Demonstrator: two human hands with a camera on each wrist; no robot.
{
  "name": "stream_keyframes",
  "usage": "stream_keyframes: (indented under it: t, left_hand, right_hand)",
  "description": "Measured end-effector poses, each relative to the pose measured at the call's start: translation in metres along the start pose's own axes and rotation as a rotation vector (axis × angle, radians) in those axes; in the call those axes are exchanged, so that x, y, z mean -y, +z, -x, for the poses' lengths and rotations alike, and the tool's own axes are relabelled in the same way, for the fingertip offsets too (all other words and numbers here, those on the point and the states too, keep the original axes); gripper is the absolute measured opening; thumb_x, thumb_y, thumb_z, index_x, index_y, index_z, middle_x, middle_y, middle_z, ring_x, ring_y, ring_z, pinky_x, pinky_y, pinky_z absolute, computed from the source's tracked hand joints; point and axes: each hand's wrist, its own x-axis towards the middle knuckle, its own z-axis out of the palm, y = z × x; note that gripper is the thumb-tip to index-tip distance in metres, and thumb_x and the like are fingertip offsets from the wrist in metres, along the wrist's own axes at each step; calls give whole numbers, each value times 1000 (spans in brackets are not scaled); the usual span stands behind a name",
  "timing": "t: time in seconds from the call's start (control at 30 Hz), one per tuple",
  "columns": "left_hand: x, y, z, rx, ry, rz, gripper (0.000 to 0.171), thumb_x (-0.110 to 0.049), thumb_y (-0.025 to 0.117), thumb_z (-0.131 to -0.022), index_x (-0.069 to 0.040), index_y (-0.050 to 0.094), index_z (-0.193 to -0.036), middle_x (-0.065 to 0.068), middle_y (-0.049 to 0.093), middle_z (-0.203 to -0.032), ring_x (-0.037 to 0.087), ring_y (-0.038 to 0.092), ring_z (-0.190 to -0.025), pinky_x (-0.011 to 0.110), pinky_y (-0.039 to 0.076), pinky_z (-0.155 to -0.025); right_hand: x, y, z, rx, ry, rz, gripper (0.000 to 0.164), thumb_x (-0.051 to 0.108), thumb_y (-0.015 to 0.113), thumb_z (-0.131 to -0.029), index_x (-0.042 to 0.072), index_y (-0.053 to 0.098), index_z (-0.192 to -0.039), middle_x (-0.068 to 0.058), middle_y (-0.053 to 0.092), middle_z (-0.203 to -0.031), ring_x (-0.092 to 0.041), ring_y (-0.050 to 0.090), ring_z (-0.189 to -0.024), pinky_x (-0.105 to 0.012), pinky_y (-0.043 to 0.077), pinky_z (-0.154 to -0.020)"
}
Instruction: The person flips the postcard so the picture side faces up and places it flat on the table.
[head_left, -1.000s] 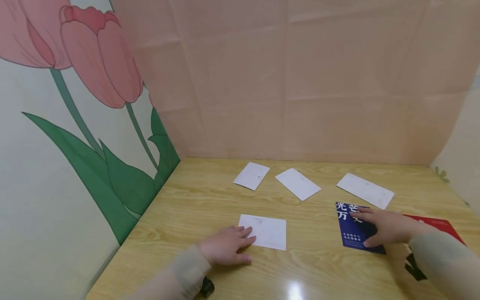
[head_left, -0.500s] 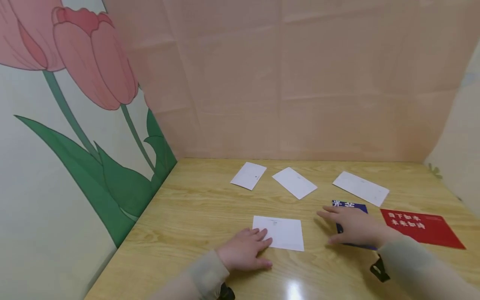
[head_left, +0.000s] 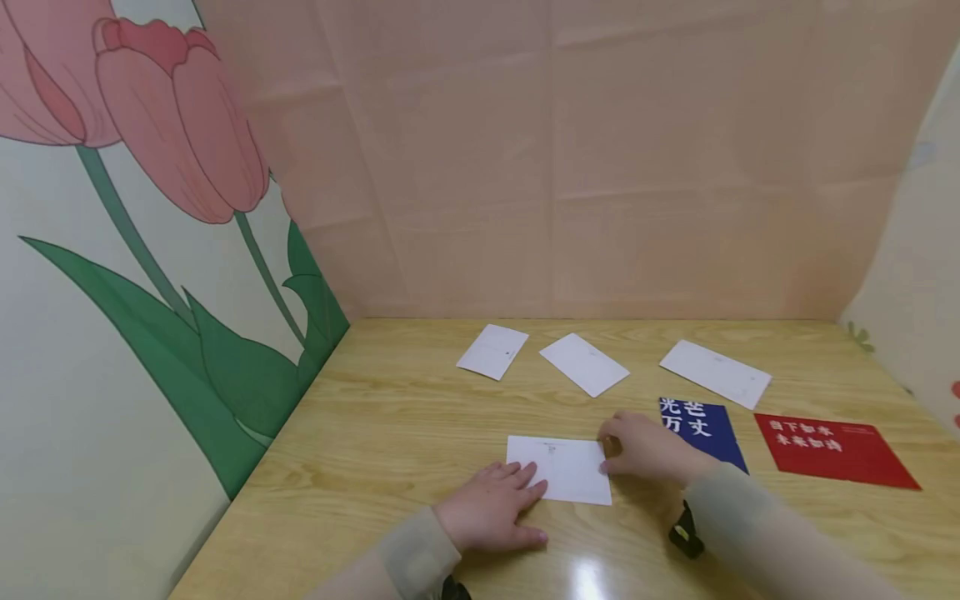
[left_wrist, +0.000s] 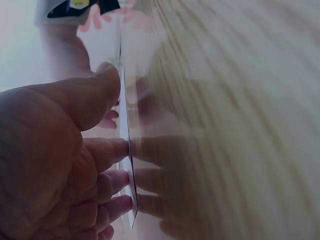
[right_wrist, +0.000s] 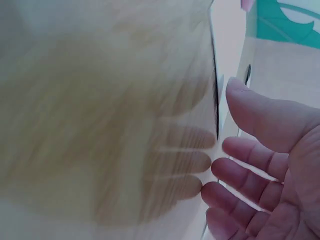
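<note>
Here, a white card (head_left: 573, 479) lies flat on the wood-grain desk (head_left: 360, 492) between a person's two hands. The left hand (head_left: 491, 508) reaches in from the card's left side, its fingers (left_wrist: 112, 182) nearly straight and a little spread, their tips resting on the card's left part; the left wrist view shows them meeting its surface, palm raised, with nothing clasped. Its thumb stretches out apart from them, beyond the near edge of the card, over bare wood. The right hand (head_left: 648, 450) stands at the opposite end, its thumb and fingertips right at the card's right edge. In the right wrist view its fingers (right_wrist: 245, 177) are gently bent, tips at the desk surface, and the thumb stands well apart from them, so that hand has a wide gap and pinches nothing; whether a tip actually touches the card, one cannot tell. Partly behind the right hand and forearm lies a blue card (head_left: 708, 429) with white characters, and just right of that a red card (head_left: 836, 454). Farther back, three more white cards (head_left: 585, 364) lie in a loose row, well apart from both hands, in front of a pinkish cloth (head_left: 562, 167).
</note>
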Motion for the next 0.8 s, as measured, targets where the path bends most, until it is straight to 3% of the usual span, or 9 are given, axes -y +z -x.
stream_keyframes:
  t: [0.23,0.53,0.8]
  left_hand:
    - [1,0,0,-14,13,-4,72,-67,43,-91,-24,37,-149,3,27,-156,22,27,-142,39,20,-114]
    - [-1,-3,-3,-5,32,-26,73,-67,43,-91,-23,38,-149,3,29,-155,22,29,-141,38,22,-113]
    - [6,-13,-16,-8,81,-12,57,-57,52,-92,-23,54,-138,1,48,-143,19,44,-130,38,35,-105]
  right_hand:
    - [7,3,-13,26,71,-85,39,32,84,-73,13,65,-100,0,57,-90,-18,50,-81,-40,46,-76]
    - [9,3,-16,14,66,-55,36,24,86,-71,11,64,-97,-1,56,-87,-19,50,-79,-40,45,-76]
    - [10,3,-16,24,92,-71,37,25,85,-72,12,63,-99,-2,55,-87,-20,50,-80,-40,45,-75]
